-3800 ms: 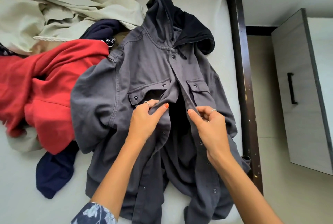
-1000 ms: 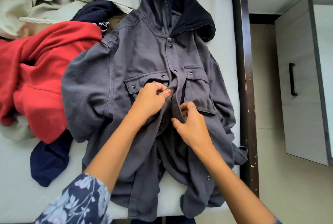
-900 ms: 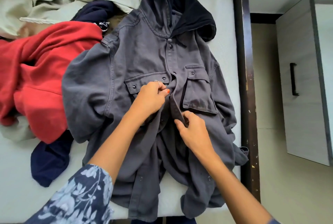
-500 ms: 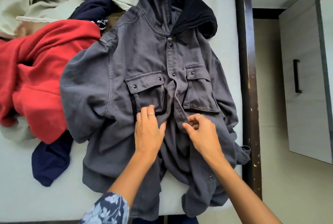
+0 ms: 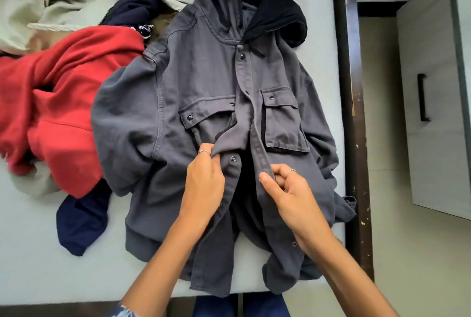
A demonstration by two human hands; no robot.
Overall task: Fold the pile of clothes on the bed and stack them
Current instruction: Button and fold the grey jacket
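Snapping shut the grey hooded jacket [image 5: 204, 92], spread front-up on the bed [image 5: 33, 253] beside the unfolded pile.
Left hand [image 5: 204, 186] pinching the snap-stud placket, right hand [image 5: 288, 189] pinching the opposite edge; next, probably pressing both together.

The grey hooded jacket [image 5: 204, 82] is matt woven cloth with dark glossy snaps [image 5: 233, 158], the red garment [image 5: 63, 92] soft fleecy cloth, and the bed frame [image 5: 349, 87] dark, chipped wood.
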